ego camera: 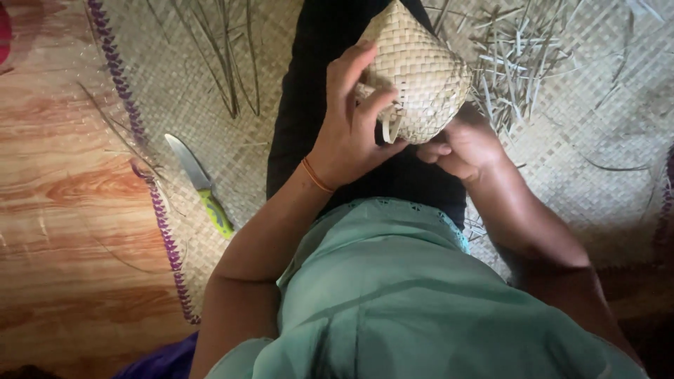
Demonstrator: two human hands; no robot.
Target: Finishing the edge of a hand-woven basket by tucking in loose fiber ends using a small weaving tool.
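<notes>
A small woven palm-leaf basket (420,77), pale tan and rounded, rests over my lap. My left hand (349,123) grips its near left side, thumb and fingers curled over the weave and a loose strip end. An orange thread band circles that wrist. My right hand (463,146) supports the basket from below on the right, fingers curled under it and partly hidden. Both hands touch the basket.
A knife (200,184) with a green-yellow handle lies on the woven mat (583,140) to my left. Loose leaf strips (516,60) are scattered at upper right and upper left. The mat has a purple braided edge (165,231); wooden floor (63,210) lies beyond.
</notes>
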